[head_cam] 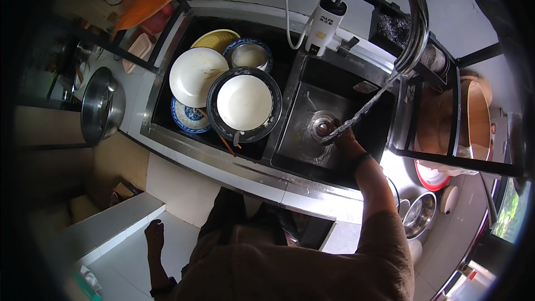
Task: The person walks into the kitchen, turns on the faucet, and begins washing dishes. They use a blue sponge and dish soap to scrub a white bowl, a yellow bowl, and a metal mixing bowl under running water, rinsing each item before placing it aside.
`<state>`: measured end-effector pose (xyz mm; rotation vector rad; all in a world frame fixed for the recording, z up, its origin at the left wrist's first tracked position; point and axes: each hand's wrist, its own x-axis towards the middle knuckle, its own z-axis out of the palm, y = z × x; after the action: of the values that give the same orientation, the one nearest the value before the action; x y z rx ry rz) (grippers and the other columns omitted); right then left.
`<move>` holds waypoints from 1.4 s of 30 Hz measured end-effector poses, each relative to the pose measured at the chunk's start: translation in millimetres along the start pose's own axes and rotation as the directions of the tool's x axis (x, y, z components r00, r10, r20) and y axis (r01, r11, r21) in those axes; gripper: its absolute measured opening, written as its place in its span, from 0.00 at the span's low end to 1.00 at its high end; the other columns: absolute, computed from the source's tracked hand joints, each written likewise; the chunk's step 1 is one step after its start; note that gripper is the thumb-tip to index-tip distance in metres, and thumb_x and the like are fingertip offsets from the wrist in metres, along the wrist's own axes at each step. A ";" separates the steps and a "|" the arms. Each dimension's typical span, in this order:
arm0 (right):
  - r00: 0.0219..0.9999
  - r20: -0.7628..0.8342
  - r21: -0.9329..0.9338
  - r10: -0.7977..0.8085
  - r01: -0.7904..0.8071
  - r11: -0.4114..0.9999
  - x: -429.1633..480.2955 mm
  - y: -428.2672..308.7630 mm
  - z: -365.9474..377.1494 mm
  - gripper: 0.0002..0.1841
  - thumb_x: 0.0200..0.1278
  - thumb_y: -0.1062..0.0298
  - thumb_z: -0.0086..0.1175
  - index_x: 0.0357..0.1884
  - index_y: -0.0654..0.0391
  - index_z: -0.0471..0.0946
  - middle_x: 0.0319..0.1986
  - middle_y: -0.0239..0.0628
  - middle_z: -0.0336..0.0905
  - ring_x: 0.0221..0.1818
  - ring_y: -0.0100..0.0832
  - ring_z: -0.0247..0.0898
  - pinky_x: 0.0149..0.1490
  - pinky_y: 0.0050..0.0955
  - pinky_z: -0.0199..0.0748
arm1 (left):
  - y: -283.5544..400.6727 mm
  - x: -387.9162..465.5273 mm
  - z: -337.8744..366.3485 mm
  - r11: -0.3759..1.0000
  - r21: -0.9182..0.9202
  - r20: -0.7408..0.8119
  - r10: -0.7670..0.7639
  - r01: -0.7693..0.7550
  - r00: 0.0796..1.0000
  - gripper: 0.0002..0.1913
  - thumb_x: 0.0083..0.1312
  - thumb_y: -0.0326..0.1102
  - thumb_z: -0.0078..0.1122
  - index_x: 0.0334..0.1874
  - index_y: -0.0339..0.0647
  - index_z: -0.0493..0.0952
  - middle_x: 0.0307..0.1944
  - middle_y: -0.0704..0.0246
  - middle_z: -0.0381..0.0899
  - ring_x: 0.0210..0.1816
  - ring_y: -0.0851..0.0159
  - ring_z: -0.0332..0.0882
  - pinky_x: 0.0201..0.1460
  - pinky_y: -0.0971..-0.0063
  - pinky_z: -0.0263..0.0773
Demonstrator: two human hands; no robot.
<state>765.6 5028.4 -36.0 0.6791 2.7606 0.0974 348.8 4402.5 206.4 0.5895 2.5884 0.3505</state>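
Observation:
My right hand (pixel 343 137) reaches down into the right basin of a dark double sink (pixel 292 133), its fingers at the round metal drain strainer (pixel 322 126). A stream of water from the curved chrome faucet (pixel 419 16) falls across that hand, which hides part of the drain; I cannot tell whether the fingers grip anything. My left hand (pixel 154 228) hangs low beside my body over the floor, fingers curled, nothing seen in it. In the left basin sit a white plate (pixel 196 76), a white bowl (pixel 244 102) inside a dark pan, a metal bowl (pixel 250 56) and a blue-patterned dish (pixel 188 116).
A white faucet heater unit (pixel 325 25) stands behind the sink. Black rack bars (pixel 457 113) run along the right, near a brown container (pixel 443 113) and a steel basin (pixel 420 215). On the left counter rests a large steel bowl (pixel 100 106). Chopsticks (pixel 225 143) lean at the left basin's front.

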 end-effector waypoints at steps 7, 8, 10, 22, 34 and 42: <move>0.919 0.385 0.057 0.083 -0.114 0.992 -18.7 6.5 -70.2 0.16 0.58 0.63 0.44 0.49 0.49 0.73 0.48 0.38 0.73 0.51 0.41 0.68 0.50 0.47 0.67 | -13.1 31.5 8.2 0.987 0.124 0.048 0.098 -0.104 0.994 0.10 0.55 0.33 0.57 0.38 0.38 0.76 0.22 0.61 0.78 0.27 0.61 0.77 0.31 0.69 0.72; 0.888 0.446 0.072 0.116 -0.165 0.984 -26.7 11.1 -79.0 0.16 0.59 0.63 0.43 0.48 0.49 0.73 0.46 0.39 0.74 0.49 0.42 0.70 0.49 0.43 0.70 | -7.9 42.1 3.4 0.978 0.156 0.061 0.129 -0.137 0.990 0.11 0.55 0.34 0.59 0.39 0.39 0.76 0.24 0.59 0.78 0.29 0.57 0.78 0.34 0.66 0.73; 0.939 0.341 0.074 0.030 -0.058 0.996 -69.3 32.1 -39.5 0.13 0.52 0.67 0.49 0.40 0.55 0.77 0.37 0.39 0.78 0.40 0.40 0.75 0.43 0.44 0.73 | -14.6 81.4 8.3 0.980 -0.020 0.076 0.199 -0.198 0.977 0.12 0.55 0.35 0.59 0.40 0.40 0.76 0.26 0.58 0.78 0.30 0.57 0.78 0.34 0.65 0.73; 0.740 -0.409 0.419 0.534 -0.367 0.830 -95.9 -170.8 -252.4 0.07 0.42 0.82 0.47 0.16 0.60 0.63 0.14 0.41 0.63 0.17 0.42 0.61 0.25 0.33 0.61 | -71.6 204.3 11.7 0.903 -0.178 -0.004 0.396 -0.390 0.918 0.14 0.55 0.33 0.58 0.42 0.35 0.73 0.40 0.54 0.75 0.44 0.49 0.73 0.46 0.63 0.70; 0.760 -0.485 0.595 0.433 -0.076 0.800 -17.6 -367.3 -337.1 0.09 0.34 0.86 0.46 0.15 0.59 0.61 0.14 0.39 0.60 0.17 0.37 0.59 0.24 0.31 0.59 | -341.1 177.5 23.9 0.948 -0.012 0.002 0.318 -0.318 0.948 0.17 0.56 0.40 0.58 0.43 0.37 0.72 0.39 0.54 0.76 0.45 0.48 0.71 0.49 0.58 0.66; 0.724 -0.437 0.712 0.533 -0.084 0.698 57.6 -353.9 -396.1 0.11 0.49 0.76 0.57 0.35 0.60 0.69 0.24 0.38 0.73 0.26 0.31 0.74 0.33 0.25 0.73 | -316.0 167.8 10.7 0.984 -0.151 0.127 0.116 -0.096 0.985 0.16 0.52 0.37 0.62 0.41 0.37 0.74 0.35 0.54 0.78 0.38 0.53 0.77 0.40 0.63 0.73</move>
<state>441.3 4743.4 278.7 1.5943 3.2422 -0.7632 110.5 4204.7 26.9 0.6771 2.3842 0.5107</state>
